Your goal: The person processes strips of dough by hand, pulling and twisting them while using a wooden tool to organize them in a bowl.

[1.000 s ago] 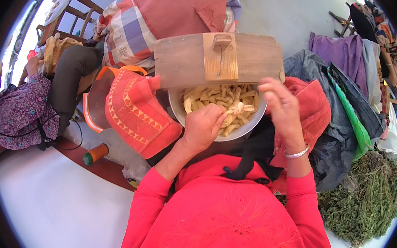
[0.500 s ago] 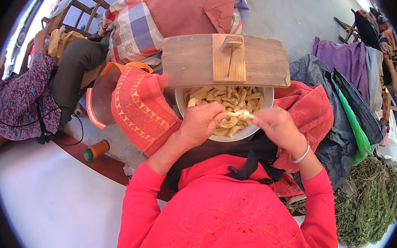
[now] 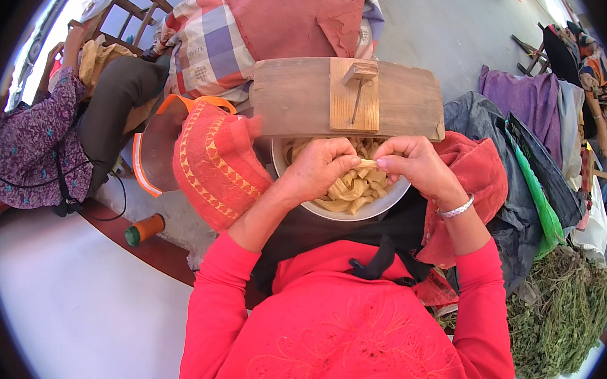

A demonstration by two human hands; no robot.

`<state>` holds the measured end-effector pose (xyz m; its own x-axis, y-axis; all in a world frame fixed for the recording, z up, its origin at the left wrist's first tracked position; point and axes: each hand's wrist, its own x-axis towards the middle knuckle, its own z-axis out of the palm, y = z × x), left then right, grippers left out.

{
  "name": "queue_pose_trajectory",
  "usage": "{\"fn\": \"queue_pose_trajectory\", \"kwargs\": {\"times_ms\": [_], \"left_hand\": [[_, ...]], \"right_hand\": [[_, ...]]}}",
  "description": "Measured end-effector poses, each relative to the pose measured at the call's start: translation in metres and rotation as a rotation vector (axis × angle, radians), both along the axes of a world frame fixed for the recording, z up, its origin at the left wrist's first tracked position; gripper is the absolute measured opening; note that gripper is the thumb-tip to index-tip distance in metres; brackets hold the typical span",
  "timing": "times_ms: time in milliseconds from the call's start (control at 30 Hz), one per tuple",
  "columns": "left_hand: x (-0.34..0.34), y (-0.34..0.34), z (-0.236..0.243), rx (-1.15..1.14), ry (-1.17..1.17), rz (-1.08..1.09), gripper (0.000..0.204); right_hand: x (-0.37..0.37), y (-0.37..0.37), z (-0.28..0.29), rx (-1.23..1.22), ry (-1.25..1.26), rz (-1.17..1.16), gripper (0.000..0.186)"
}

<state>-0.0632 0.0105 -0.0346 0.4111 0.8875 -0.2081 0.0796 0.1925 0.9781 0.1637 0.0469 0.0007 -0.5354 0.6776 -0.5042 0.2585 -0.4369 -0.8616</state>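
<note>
Both my hands meet over a white bowl (image 3: 392,200) in my lap. My left hand (image 3: 319,168) pinches one end of a short pale yellow strand (image 3: 367,164), thumb against forefinger. Its other end is pinched in my right hand (image 3: 419,165), which has a light bracelet at the wrist. A pile of similar pale yellow twisted strands (image 3: 350,192) fills the bowl; my hands hide part of it. Just beyond my fingers, a wooden board (image 3: 288,95) lies across the bowl's far side, with a lighter wood piece (image 3: 344,88) and a thin metal pin on it.
Red towels (image 3: 215,163) (image 3: 478,169) flank the bowl. An orange and green spool (image 3: 144,230) is at the left. Dark plastic sheeting (image 3: 478,120) and a heap of dried plants (image 3: 556,319) lie right. Another person in a patterned purple top (image 3: 42,142) sits left; more people are far right.
My hands have come closer together and slightly upward. The knotted-looking bunch between them has become a short strand stretched between my fingertips.
</note>
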Motion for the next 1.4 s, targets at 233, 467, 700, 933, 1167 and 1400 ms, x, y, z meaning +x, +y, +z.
{"fn": "queue_pose_trajectory", "kwargs": {"times_ms": [233, 467, 700, 933, 1167, 1400], "left_hand": [[-0.002, -0.003, 0.0, -0.112, -0.041, -0.023, 0.017], [-0.019, 0.006, 0.016, -0.177, -0.04, -0.12, 0.015], [-0.02, 0.038, -0.007, -0.051, 0.055, 0.155, 0.015], [-0.013, 0.058, -0.018, 0.005, 0.151, 0.301, 0.012], [-0.018, 0.065, -0.049, 0.388, 0.763, 0.44, 0.013], [0.018, 0.004, -0.006, 0.083, 0.071, 0.308, 0.016]], "right_hand": [[-0.013, -0.018, 0.009, 0.913, -0.362, 0.299, 0.013], [0.0, -0.005, 0.025, 0.681, -0.274, 0.369, 0.014], [-0.017, 0.011, -0.02, 0.589, -0.226, -0.132, 0.017], [-0.029, 0.026, -0.045, 0.834, -0.271, -0.279, 0.015], [-0.021, 0.024, -0.043, 1.095, -0.616, -0.132, 0.012], [-0.051, -0.009, -0.008, 1.376, -0.5, -0.171, 0.021]]}}
